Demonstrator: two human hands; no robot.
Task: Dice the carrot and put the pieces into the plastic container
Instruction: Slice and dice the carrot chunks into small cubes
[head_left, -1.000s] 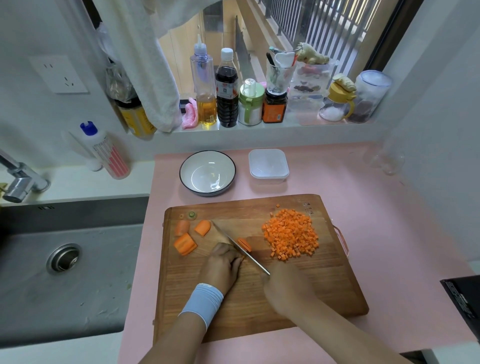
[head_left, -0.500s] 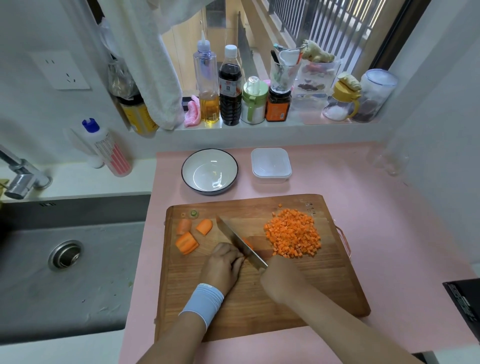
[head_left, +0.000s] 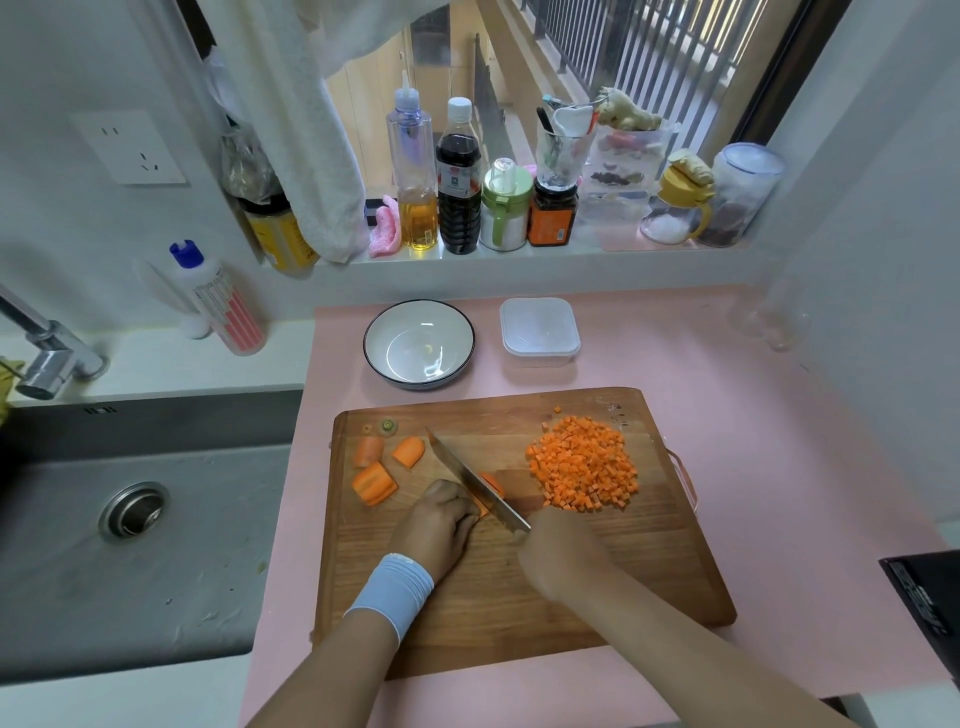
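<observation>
On the wooden cutting board (head_left: 519, 613) my left hand (head_left: 436, 525) holds down a carrot piece (head_left: 492, 483) with curled fingers. My right hand (head_left: 563, 551) grips the handle of a knife (head_left: 472, 478), whose blade lies across that piece, right against my left fingers. A heap of diced carrot (head_left: 584, 462) lies on the board's right side. Three larger carrot chunks (head_left: 375, 483) lie at the board's left. The empty plastic container (head_left: 539, 331) stands behind the board on the pink mat.
A white bowl (head_left: 418, 343) with a dark rim stands left of the container. A steel sink (head_left: 135, 514) lies to the left. Bottles and jars (head_left: 457, 176) line the windowsill. A dark object (head_left: 930, 603) sits at the right edge.
The knife blade has tilted and come down along the carrot piece by my left fingers. Both hands stay in nearly the same place.
</observation>
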